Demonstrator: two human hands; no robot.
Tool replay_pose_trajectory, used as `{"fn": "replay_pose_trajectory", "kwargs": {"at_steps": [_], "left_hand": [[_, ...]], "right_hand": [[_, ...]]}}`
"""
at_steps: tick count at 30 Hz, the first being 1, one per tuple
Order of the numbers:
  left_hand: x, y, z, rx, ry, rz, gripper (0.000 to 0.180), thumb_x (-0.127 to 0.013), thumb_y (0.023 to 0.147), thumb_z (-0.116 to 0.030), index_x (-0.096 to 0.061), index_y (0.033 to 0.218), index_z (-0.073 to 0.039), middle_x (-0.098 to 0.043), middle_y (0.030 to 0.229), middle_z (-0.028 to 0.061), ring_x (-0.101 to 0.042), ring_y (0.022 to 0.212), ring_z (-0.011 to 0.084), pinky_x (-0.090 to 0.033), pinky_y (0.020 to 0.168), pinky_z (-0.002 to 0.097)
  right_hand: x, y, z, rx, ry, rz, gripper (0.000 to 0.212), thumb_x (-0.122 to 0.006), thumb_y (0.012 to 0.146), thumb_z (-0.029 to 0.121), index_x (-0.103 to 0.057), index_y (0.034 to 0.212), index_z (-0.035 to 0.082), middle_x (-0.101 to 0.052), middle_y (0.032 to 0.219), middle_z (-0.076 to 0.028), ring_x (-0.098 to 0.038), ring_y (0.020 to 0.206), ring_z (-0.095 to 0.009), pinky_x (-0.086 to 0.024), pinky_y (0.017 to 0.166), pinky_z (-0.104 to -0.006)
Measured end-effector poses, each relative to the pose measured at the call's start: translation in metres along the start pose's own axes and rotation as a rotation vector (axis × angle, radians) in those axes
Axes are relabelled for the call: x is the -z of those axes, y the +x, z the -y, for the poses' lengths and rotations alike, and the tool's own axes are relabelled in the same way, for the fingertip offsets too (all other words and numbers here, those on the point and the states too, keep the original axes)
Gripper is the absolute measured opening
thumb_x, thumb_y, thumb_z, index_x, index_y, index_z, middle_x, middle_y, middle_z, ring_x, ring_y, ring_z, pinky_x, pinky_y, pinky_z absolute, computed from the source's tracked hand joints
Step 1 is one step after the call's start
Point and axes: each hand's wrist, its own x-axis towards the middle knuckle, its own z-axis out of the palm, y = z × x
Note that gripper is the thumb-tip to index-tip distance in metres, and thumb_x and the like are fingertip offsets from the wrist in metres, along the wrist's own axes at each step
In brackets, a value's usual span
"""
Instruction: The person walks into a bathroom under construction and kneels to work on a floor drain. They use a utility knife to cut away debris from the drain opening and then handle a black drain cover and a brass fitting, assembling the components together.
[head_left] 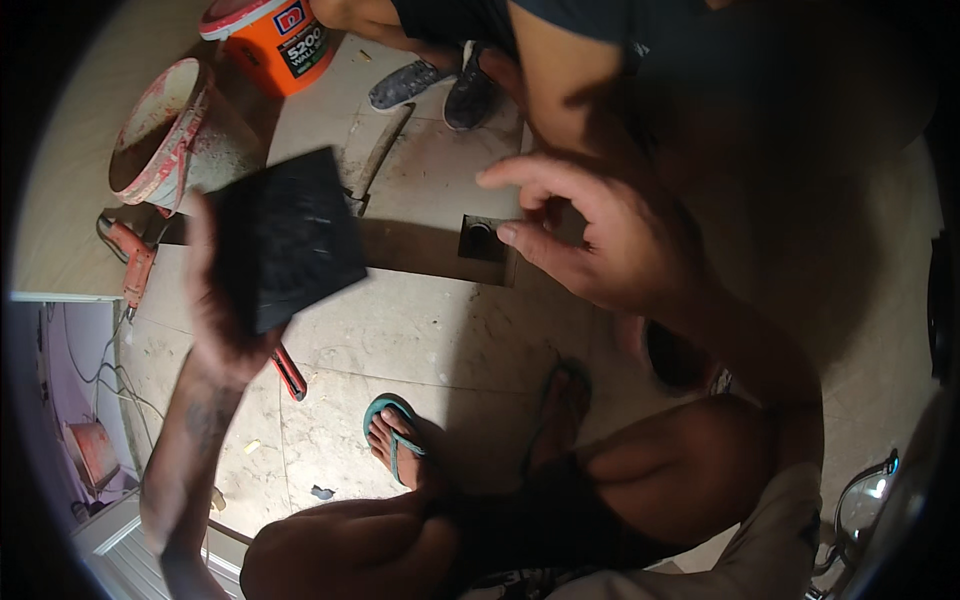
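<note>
My left hand (pixel 222 335) grips a black square plate (pixel 300 235) by its left and lower edges, tilted above the floor. Faint raised marks show on the plate's face, but they are blurred. Out to the right, my right hand (pixel 625 235) is raised with nothing in it, its index finger and thumb apart. Just left of that thumb, a small dark square opening with a round pipe mouth (pixel 480 235) sits in the floor. Below my left wrist, a red cutter-like tool (pixel 289 375) lies on the tiles (pixel 350 330).
A hammer-like tool (pixel 383 155) lies beyond the plate. At the upper left stand a stained bucket (pixel 225 140) and an orange tub (pixel 262 50), with a red power tool (pixel 135 262) below. Another person's shoes (pixel 472 92) are at the far side. Chrome fittings (pixel 852 500) appear lower right.
</note>
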Motion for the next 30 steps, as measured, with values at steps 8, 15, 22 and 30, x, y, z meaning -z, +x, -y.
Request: {"fn": "replay_pose_trajectory", "kwargs": {"at_steps": [8,15,22,30], "left_hand": [[0.009,-0.029,0.0,-1.038,1.818,0.771,0.023,-0.072,0.071,-0.008,-0.065,0.093,-0.009,-0.061,0.11,0.0157,-0.061,0.105,0.0346,-0.051,0.093,0.0475],[0.049,-0.027,-0.013,-1.195,1.583,0.371,0.096,-0.085,0.05,-0.06,-0.046,0.114,0.0,-0.053,0.113,0.0238,-0.057,0.108,0.0391,-0.047,0.092,0.0499],[0.143,-0.058,-0.031,-0.667,0.279,-0.422,0.051,-0.056,0.091,-0.045,-0.052,0.123,-0.005,-0.058,0.12,0.0099,-0.057,0.11,0.0225,-0.043,0.1,0.0381],[0.221,-0.123,0.092,-0.251,-0.238,-0.578,0.032,-0.056,0.075,-0.009,-0.06,0.106,-0.002,-0.065,0.103,0.0103,-0.063,0.093,0.0233,-0.052,0.086,0.0352]], "right_hand": [[-0.122,-0.043,-0.045,-1.402,1.206,0.678,0.096,-0.037,0.078,0.083,-0.04,0.138,0.008,-0.055,0.116,-0.019,-0.056,0.101,-0.029,-0.046,0.085,-0.0424],[-0.237,0.012,0.007,-0.67,2.148,0.456,0.095,-0.033,0.078,0.083,-0.032,0.143,0.012,-0.05,0.126,-0.02,-0.05,0.116,-0.03,-0.04,0.098,-0.0464],[-0.304,0.008,-0.098,-0.667,0.832,-0.207,0.039,-0.058,0.091,0.041,-0.059,0.103,0.004,-0.064,0.081,-0.008,-0.062,0.066,-0.016,-0.05,0.06,-0.0298],[-0.266,-0.032,-0.154,0.007,-0.222,0.369,0.055,-0.076,0.073,0.027,-0.056,0.121,0.009,-0.052,0.109,-0.016,-0.055,0.099,-0.031,-0.048,0.082,-0.0413]]}}
